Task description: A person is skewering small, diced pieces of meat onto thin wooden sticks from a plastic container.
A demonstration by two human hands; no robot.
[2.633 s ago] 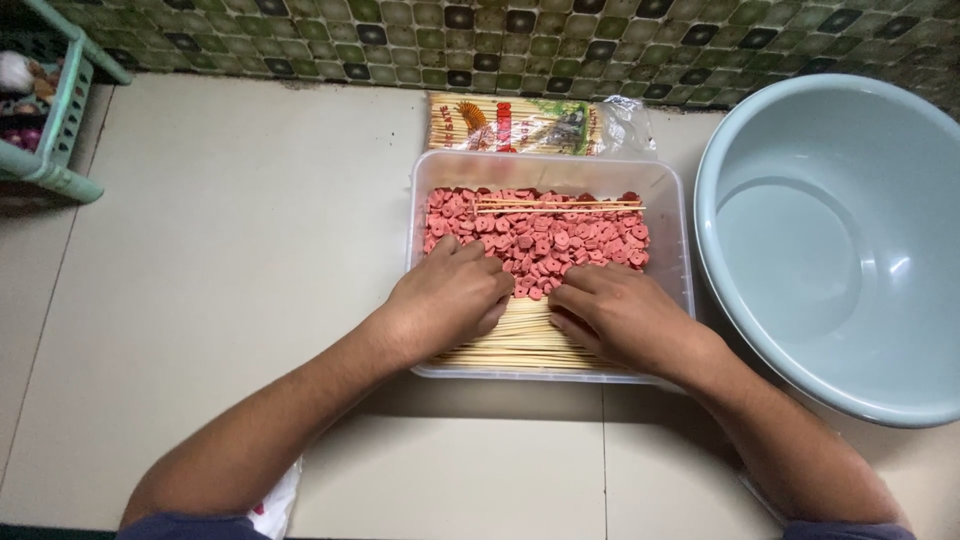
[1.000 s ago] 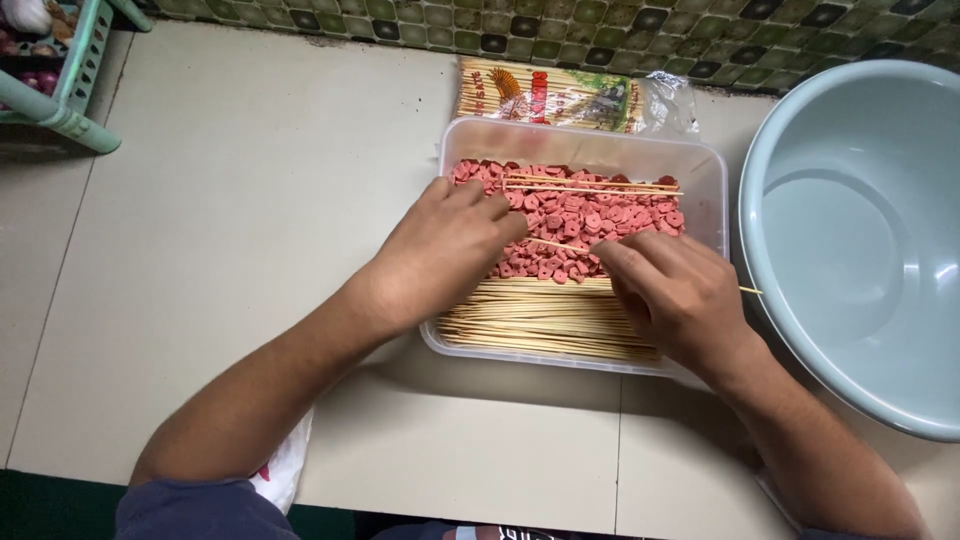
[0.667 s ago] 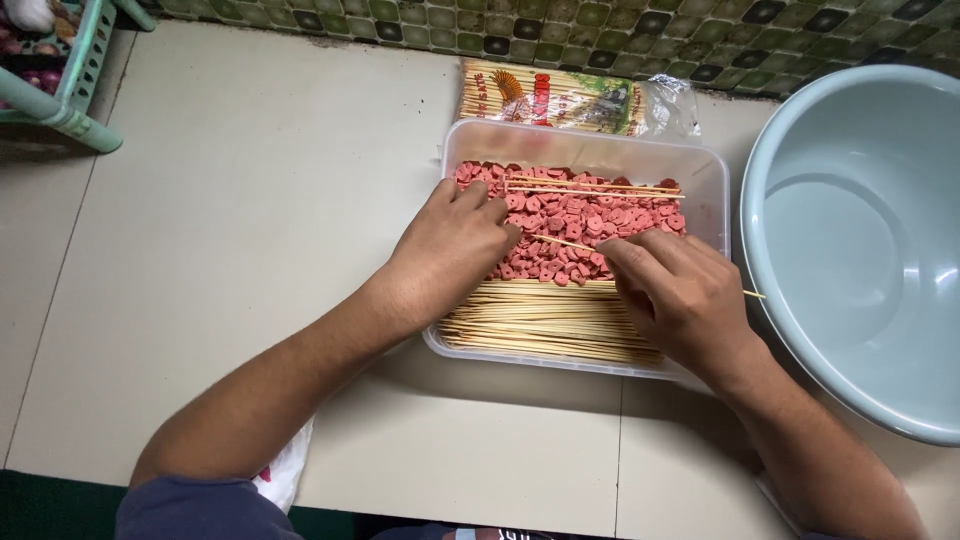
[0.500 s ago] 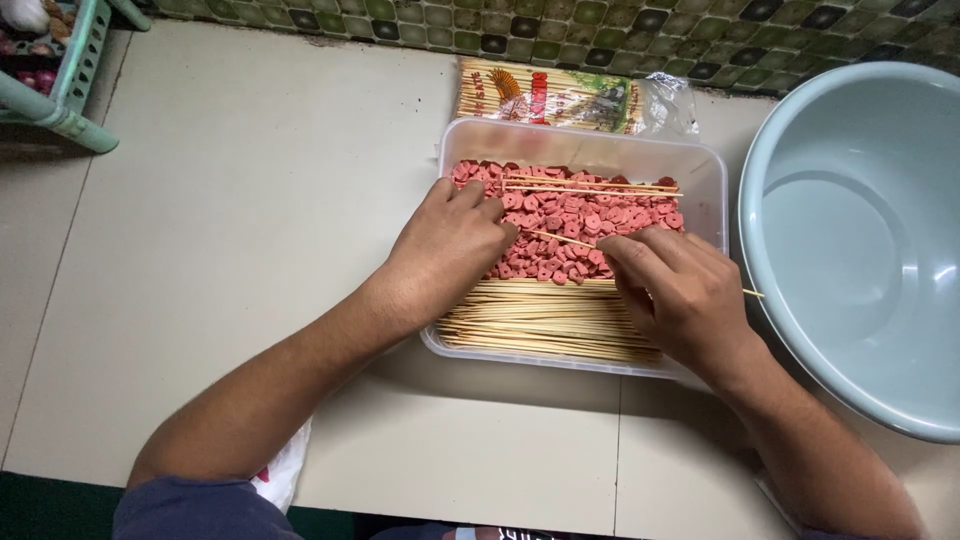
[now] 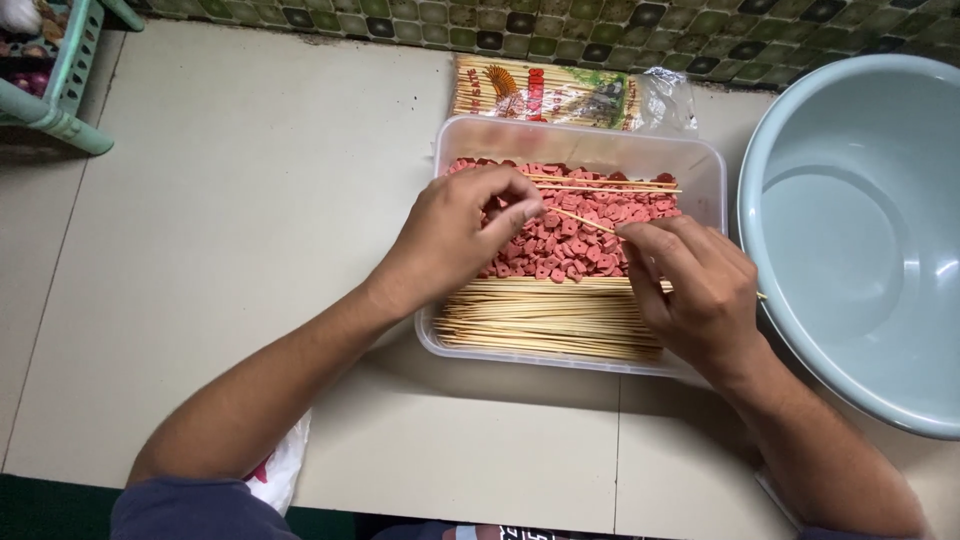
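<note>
A clear plastic container (image 5: 707,168) sits on the tiled floor. It holds many small red sausage slices (image 5: 585,235) at the back and a bundle of bamboo skewers (image 5: 550,318) along its near side. My right hand (image 5: 695,290) pinches one thin skewer (image 5: 585,221) that points left over the slices. My left hand (image 5: 455,235) is over the slices, its fingertips closed on a red slice at the skewer's tip. A few loose skewers (image 5: 600,183) lie across the slices at the back.
A large pale blue basin (image 5: 860,230) stands to the right, touching the container's side. A printed plastic packet of skewers (image 5: 560,92) lies behind the container. A green plastic rack (image 5: 65,95) is at the far left. A white bag corner (image 5: 280,465) lies near my left elbow.
My right hand has lifted a single skewer out of the bundle. My left hand has shifted from the bundle onto the slices and pinched one at the skewer's tip.
</note>
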